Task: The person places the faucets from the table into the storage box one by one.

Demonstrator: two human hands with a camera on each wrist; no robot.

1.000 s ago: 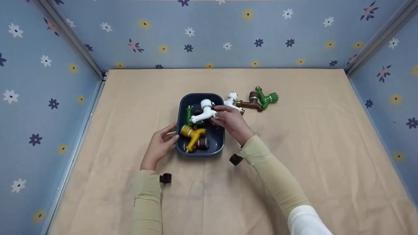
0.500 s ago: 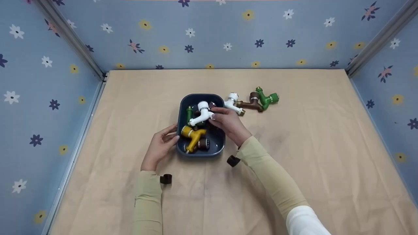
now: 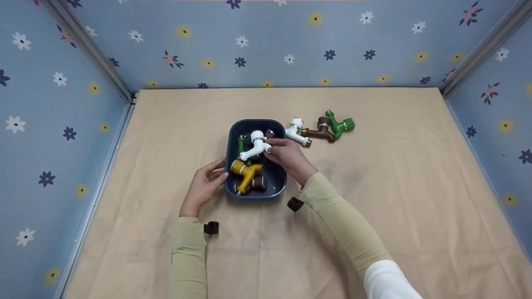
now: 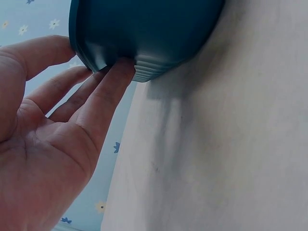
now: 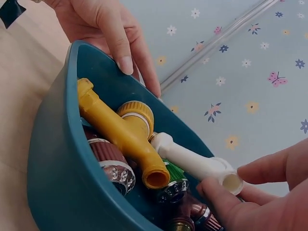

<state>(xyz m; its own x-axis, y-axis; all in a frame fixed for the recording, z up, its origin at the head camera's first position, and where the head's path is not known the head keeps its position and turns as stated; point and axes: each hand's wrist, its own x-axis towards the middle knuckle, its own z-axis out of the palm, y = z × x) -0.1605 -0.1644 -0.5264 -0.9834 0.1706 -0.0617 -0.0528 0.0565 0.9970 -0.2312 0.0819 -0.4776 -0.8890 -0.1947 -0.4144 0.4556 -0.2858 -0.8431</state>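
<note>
My right hand pinches a white plastic tap by one end, low inside the dark blue plastic bin. In the right wrist view, thumb and fingertips are around its open pipe end. The tap slants beside a yellow tap and above a green tap. My left hand rests against the bin's left side with nearly straight fingers, its thumb at the rim and its other fingertips on the outer wall. Brown taps lie deeper in the bin, partly hidden.
Right of the bin, another white tap, a brown tap and a green tap lie on the beige cloth. Flowered blue panels wall the table at the back and sides. A black wrist mount sits near each sleeve.
My right hand has moved slightly left and down with the white tap, lowering it further into the bin. The left hand stays in place at the bin's side.
</note>
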